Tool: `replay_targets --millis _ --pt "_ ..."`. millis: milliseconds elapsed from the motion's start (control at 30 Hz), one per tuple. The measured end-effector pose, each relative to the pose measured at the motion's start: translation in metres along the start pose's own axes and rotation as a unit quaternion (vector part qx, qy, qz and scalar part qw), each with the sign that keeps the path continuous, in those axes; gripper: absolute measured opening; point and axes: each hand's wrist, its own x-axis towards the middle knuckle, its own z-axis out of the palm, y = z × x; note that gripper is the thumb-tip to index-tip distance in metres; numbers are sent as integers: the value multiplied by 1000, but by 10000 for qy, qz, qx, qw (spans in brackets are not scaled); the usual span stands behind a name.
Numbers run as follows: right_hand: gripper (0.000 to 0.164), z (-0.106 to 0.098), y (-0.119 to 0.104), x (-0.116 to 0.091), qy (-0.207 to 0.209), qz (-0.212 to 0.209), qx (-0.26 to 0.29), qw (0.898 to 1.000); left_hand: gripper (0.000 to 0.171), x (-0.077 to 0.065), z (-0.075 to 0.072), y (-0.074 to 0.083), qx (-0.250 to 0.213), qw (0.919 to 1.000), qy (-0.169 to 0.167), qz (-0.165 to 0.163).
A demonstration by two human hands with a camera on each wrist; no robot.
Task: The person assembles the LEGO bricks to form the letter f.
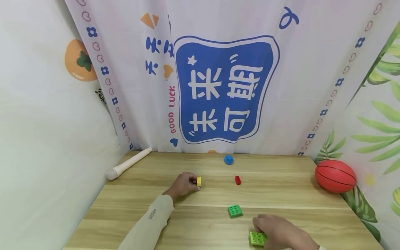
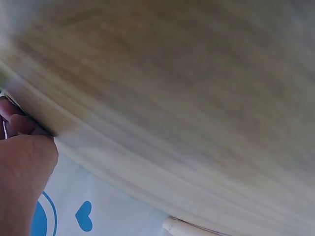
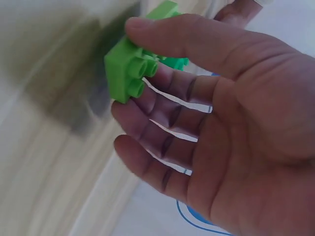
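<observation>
My left hand (image 1: 183,184) pinches a small yellow building brick (image 1: 199,181) between thumb and fingers, left of the table's middle. In the left wrist view that hand (image 2: 24,167) shows only at the left edge, and the brick is hidden. Near the front, my right hand (image 1: 276,230) grips a light green studded building brick (image 1: 257,238). The right wrist view shows this brick (image 3: 120,73) between thumb and fingertips, close to the tabletop. A darker green four-stud brick (image 1: 235,210) lies just beyond the right hand. Farther back lies a small red brick (image 1: 238,180).
A blue knob-like piece (image 1: 228,159) sits by the table's back edge. At the back left lies a pale stick-shaped object (image 1: 129,163). A red ball (image 1: 335,176) rests at the right edge. Printed curtains (image 1: 150,114) stand behind the wooden table (image 1: 281,184).
</observation>
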Motion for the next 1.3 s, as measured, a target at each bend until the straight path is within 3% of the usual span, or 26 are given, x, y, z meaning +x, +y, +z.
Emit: replay_targets --millis 100,200,433,633,833,1033,1300 --pt "34 -9 4 3 432 -676 -210 9966 25 1 0 -1 -53 10000 -16 -80" --pt "34 -19 6 7 1027 -1223 -265 9868 24 1 0 -2 -82 9999 -42 -146" --pt "35 -48 -10 26 2123 -1395 -150 9671 23 0 -2 -1 -106 9999 -11 -98" --pt "34 -68 -28 61 2886 -1629 -84 9435 22 2 -2 -1 -142 9998 -11 -135" --pt "33 -70 -50 113 2858 -1980 447 9365 21 2 -1 -1 -77 9999 -81 -119" --pt "33 -54 -66 165 2660 -2033 1180 9349 20 1 -2 1 -3 9999 -67 -76" --pt "30 -33 -78 198 2361 -1960 1649 9374 17 0 -3 2 -26 9999 -129 8"
